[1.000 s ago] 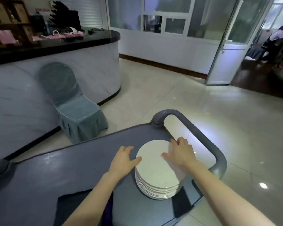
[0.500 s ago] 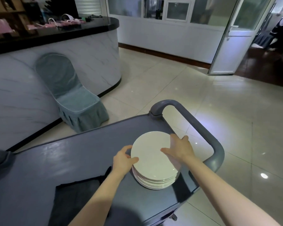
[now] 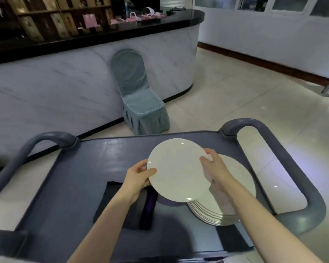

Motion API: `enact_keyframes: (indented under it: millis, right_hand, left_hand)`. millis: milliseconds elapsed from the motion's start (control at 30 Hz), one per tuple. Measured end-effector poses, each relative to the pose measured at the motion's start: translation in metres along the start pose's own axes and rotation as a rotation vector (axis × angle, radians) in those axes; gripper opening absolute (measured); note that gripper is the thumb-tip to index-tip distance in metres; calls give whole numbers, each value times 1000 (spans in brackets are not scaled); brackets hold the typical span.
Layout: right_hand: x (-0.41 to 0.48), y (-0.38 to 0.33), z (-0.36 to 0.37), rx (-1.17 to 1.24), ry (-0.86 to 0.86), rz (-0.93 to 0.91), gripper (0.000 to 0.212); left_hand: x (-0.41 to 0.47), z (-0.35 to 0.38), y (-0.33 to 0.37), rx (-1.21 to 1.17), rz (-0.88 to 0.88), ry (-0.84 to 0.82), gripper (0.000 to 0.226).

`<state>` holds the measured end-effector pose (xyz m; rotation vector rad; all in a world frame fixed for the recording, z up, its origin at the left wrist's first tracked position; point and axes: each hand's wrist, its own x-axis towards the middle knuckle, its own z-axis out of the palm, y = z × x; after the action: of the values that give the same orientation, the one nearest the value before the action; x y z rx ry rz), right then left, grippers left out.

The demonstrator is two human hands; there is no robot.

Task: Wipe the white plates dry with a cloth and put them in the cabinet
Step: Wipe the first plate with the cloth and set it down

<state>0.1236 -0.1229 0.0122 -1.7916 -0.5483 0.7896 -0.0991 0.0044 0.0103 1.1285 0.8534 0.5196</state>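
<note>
A dark cloth (image 3: 114, 204) lay folded flat on the matte grey cart (image 3: 95, 164), partly under the left forearm. The left hand (image 3: 139, 175) gripped the near-left rim of a white plate (image 3: 179, 168) with the thumb on top and the fingers curled beneath. The plate was round, smooth and glossy, and was held slightly tilted above the cart top. The right hand (image 3: 215, 168) clamped its right rim, thumb across the face. Just right of it, partly under the held plate, a stack of plates (image 3: 237, 188) sat on the cart beside a rounded handle (image 3: 285, 158). Labels on the shelf boxes (image 3: 55, 23) behind were too blurred to read.
</note>
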Motion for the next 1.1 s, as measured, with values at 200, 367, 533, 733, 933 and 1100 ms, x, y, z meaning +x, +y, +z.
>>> enact_keyframes:
  millis: [200, 367, 533, 733, 933, 1100]
  right_hand:
    - [26, -5, 36, 78, 19, -45, 20]
    - [41, -9, 36, 40, 19, -22, 22]
    - [52, -13, 39, 13, 21, 19, 27]
    - [62, -26, 58, -38, 22, 44, 27]
    - [67, -35, 79, -44, 34, 64, 24]
    - [70, -35, 102, -82, 68, 84, 20]
  left_hand:
    - [0, -30, -16, 99, 6, 160, 23]
    - [21, -50, -48, 829, 91, 173, 20]
    - [44, -68, -74, 1519, 193, -89, 42]
    - [61, -93, -76, 1511, 363, -141, 29]
    - [80, -124, -61, 1322, 334, 52, 17]
    - [96, -171, -36, 1079, 221, 335, 24]
